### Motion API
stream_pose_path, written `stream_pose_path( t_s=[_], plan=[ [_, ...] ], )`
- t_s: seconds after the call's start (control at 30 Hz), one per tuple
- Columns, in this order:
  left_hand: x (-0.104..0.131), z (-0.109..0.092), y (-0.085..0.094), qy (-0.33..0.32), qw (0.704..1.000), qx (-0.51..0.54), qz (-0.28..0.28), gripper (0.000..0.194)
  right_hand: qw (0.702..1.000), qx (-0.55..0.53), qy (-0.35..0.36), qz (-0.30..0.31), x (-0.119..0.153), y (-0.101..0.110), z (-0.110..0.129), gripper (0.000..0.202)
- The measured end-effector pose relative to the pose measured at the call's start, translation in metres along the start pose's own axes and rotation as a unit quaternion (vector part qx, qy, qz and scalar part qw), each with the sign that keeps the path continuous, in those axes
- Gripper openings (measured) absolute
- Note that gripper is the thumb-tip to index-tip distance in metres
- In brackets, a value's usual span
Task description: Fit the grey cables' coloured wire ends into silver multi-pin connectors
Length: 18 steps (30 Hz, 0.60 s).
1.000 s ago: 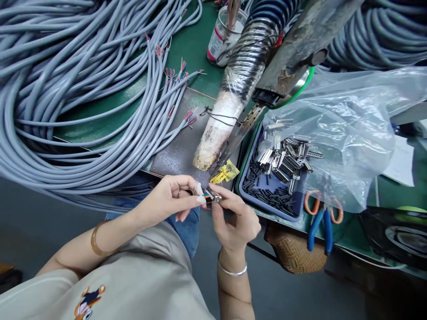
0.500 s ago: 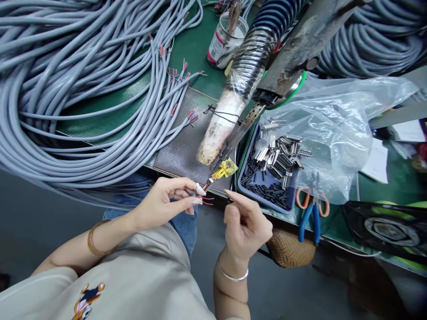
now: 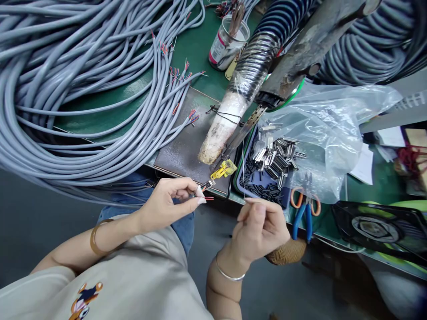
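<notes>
My left hand (image 3: 180, 198) pinches a small connector (image 3: 207, 185) with coloured wires, and a red wire end sticks out beside it. The fingertips wear white covers. Just beyond the connector is a yellow clip (image 3: 223, 170) at the bench edge. My right hand (image 3: 262, 226) is closed, thumb against forefinger, on a thin solder wire (image 3: 243, 171) that hangs down from above. The soldering iron's metal shaft (image 3: 245, 129) slants toward the clip, beside a white-wrapped hose end (image 3: 220, 133).
Grey cables (image 3: 133, 146) with stripped ends cover the left of the bench. A blue tray (image 3: 286, 198) holds metal connectors and black tubes, partly under a plastic bag (image 3: 316, 142). Pliers (image 3: 303, 218), a jar (image 3: 220, 51) and a black fan (image 3: 376, 226) are also there.
My right hand has moved right, away from my left hand, and the thin wire now shows at its fingertips. The connector has tilted slightly and sits a little lower. The view has shifted slightly.
</notes>
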<state>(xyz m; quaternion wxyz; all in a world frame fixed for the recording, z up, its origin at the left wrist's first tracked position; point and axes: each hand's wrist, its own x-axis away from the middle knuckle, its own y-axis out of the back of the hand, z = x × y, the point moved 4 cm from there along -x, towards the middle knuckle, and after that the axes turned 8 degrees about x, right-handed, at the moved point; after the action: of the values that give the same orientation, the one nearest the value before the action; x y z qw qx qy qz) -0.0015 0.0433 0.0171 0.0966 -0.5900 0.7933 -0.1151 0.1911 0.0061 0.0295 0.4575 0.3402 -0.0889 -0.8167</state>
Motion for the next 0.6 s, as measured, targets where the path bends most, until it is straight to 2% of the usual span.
stream_pose_path(
  t_s=[0.03,0.1,0.17,0.2,0.3,0.37,0.47,0.6],
  plan=[
    [0.0,0.001,0.0,0.024,0.999,0.029,0.006,0.006,1.0,-0.004,-0.015,0.023,-0.001,-0.002,-0.002,0.016],
    [-0.001,0.001,-0.002,0.05,0.996,0.075,0.028,0.005,0.992,-0.001,-0.027,0.124,-0.002,-0.013,-0.004,0.019],
    [-0.001,0.001,-0.003,0.053,0.993,0.096,0.053,0.006,0.976,-0.02,-0.044,0.212,0.001,-0.025,-0.005,0.024],
    [-0.001,0.0,-0.002,0.044,0.993,0.096,0.06,0.005,0.97,-0.041,-0.053,0.232,0.002,-0.029,-0.005,0.024],
    [-0.003,-0.002,0.004,0.005,0.997,0.06,0.037,0.005,0.968,-0.088,-0.066,0.223,0.003,-0.033,-0.003,0.02],
    [-0.004,0.0,0.01,0.01,0.998,0.058,0.016,0.006,0.972,-0.072,-0.07,0.211,0.001,-0.031,-0.002,0.022],
    [-0.004,0.007,0.013,0.079,0.991,0.108,0.029,0.012,0.97,-0.05,-0.085,0.224,0.001,-0.031,-0.002,0.026],
    [-0.003,0.014,0.009,0.143,0.98,0.124,0.063,0.02,0.956,-0.093,-0.137,0.243,0.008,-0.035,-0.008,0.03]
  ],
)
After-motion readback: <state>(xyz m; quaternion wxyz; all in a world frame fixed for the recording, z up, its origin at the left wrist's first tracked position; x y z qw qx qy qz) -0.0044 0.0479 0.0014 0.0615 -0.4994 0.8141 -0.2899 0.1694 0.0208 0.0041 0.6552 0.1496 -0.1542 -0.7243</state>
